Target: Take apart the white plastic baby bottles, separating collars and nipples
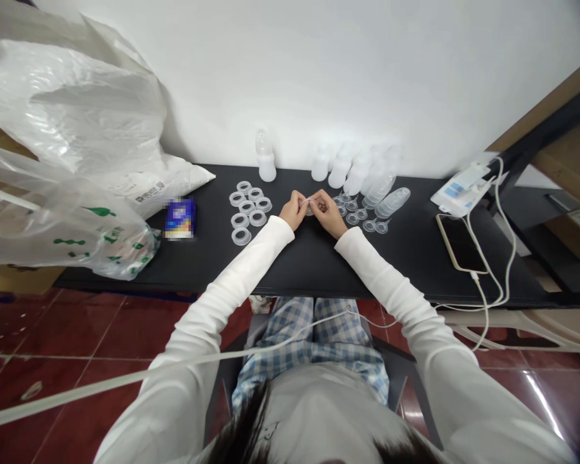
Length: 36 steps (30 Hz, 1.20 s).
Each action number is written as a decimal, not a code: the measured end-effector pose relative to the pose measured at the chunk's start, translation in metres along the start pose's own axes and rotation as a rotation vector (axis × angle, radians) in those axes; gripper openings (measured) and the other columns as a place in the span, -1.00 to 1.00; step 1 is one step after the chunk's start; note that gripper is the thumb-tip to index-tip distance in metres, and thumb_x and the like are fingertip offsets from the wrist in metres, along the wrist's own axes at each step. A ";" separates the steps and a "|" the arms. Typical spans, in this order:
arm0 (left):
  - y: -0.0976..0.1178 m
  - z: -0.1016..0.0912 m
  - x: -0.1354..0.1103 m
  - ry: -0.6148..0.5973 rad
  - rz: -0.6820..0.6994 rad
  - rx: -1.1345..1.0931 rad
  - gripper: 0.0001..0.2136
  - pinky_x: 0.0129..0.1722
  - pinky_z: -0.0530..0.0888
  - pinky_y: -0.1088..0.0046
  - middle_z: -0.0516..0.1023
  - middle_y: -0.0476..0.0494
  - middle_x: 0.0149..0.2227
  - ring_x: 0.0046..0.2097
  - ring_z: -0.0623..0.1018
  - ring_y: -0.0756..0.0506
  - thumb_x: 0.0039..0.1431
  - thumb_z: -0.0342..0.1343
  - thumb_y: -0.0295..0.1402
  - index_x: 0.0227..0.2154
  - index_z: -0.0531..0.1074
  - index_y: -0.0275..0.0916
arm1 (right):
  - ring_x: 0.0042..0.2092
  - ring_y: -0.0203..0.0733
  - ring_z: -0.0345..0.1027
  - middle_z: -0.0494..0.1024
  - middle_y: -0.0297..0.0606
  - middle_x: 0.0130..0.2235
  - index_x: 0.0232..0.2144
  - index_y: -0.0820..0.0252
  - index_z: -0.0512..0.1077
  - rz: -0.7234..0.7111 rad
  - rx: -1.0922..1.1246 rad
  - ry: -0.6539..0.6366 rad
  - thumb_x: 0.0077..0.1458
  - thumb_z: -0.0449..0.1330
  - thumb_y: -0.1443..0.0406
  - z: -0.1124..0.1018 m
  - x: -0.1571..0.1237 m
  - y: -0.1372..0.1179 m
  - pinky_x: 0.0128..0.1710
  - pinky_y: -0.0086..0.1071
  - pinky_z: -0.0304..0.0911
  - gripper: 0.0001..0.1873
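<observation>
My left hand [294, 210] and my right hand [327, 211] meet over the middle of the black table, fingertips pinched together. Between them is a small translucent plastic piece [310, 209], mostly hidden by the fingers. Left of my hands lie several translucent bottle collar rings [246, 206]. Close by my right hand are several small clear round pieces with thin stems [361, 213], apparently soft nipples or valves. Behind these stand several frosted baby bottles [339, 166], with clear dome caps [393, 202] at their right. One capped baby bottle [266, 158] stands alone at the back.
Big plastic bags [72, 109] crowd the left end, beside a blue packet [180, 218]. A phone [460, 242] on a charging cable and a white power strip [464, 188] lie at the right. A white cord [183, 367] crosses before my lap. The wall closes the back.
</observation>
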<state>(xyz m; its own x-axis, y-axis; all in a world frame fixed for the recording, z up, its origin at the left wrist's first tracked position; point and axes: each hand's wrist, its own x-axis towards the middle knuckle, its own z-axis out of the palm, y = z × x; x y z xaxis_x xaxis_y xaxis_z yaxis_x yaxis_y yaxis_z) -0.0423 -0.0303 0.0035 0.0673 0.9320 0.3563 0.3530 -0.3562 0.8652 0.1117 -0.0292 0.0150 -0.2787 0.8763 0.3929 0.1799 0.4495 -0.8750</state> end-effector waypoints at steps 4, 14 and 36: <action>-0.005 0.000 0.002 -0.001 0.059 0.027 -0.76 -0.32 0.38 0.44 0.37 0.04 -0.45 -0.42 0.42 -0.01 0.26 0.13 -0.17 -0.33 0.19 -0.15 | -0.43 -0.28 0.17 0.32 -0.40 -0.45 -0.26 0.07 0.34 -0.008 0.038 -0.012 0.15 0.14 -0.19 0.000 0.002 0.006 -0.43 -0.35 0.18 -0.52; 0.000 0.002 0.000 0.037 0.022 0.073 -0.86 -0.34 0.39 0.46 0.39 0.05 -0.44 -0.44 0.44 0.00 0.29 0.08 -0.27 -0.27 0.24 -0.17 | -0.37 -0.30 0.25 0.41 -0.38 -0.38 -0.19 0.09 0.36 0.018 0.068 0.018 0.18 0.13 -0.15 0.002 0.001 0.005 -0.34 -0.38 0.25 -0.54; 0.003 0.002 0.001 0.032 -0.022 0.088 -0.91 -0.32 0.44 0.47 0.43 0.05 -0.45 -0.44 0.46 0.00 0.19 0.12 -0.42 -0.25 0.36 -0.17 | -0.45 -0.32 0.19 0.33 -0.43 -0.46 -0.21 0.09 0.31 -0.031 -0.125 0.090 0.19 0.17 -0.05 0.003 0.000 0.009 -0.41 -0.39 0.19 -0.63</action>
<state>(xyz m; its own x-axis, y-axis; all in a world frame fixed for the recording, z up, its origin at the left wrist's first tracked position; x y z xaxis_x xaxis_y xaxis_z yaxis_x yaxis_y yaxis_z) -0.0398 -0.0302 0.0057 0.0292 0.9363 0.3499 0.4351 -0.3270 0.8389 0.1103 -0.0252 0.0061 -0.2015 0.8711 0.4478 0.2899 0.4897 -0.8223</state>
